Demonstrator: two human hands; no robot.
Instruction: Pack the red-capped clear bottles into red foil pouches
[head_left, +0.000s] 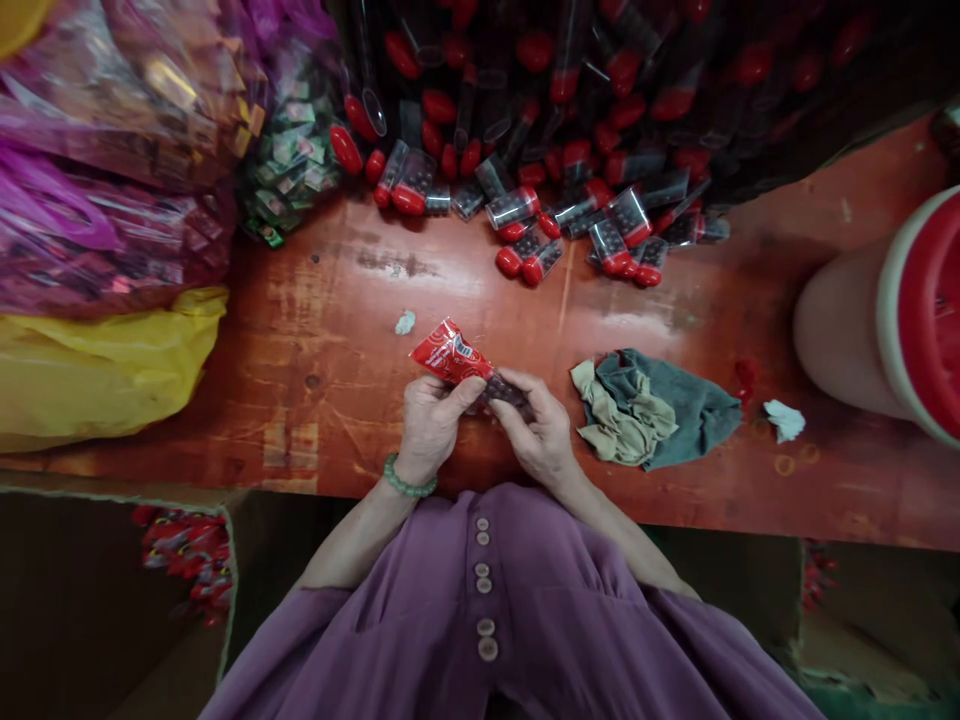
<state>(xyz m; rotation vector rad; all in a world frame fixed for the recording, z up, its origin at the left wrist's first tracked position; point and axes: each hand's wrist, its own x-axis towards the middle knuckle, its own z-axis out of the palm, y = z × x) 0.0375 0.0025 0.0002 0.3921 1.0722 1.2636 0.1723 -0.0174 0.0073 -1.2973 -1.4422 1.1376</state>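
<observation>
Near the table's front edge, my left hand (433, 418), with a green bead bracelet at the wrist, is closed on a red printed packet (448, 352). The packet flares to a wide, flat end pointing up and left. My right hand (536, 425) pinches its dark, narrow end (496, 385), where dark round pieces show. Fingers cover much of this end, so I cannot tell whether it is a separate container. Beyond my hands lie several clear containers (512, 207) with red caps and dark balls. A crumpled white scrap (405, 322) rests to the upper left.
Bulging purple bags (112, 220) and a yellow bag (105, 375) crowd the left. Green and beige cloths (675, 405) lie right of my hands, and a white bucket with a red lid (851, 320) stands farther right. Cardboard boxes (67, 590) sit below the table edge.
</observation>
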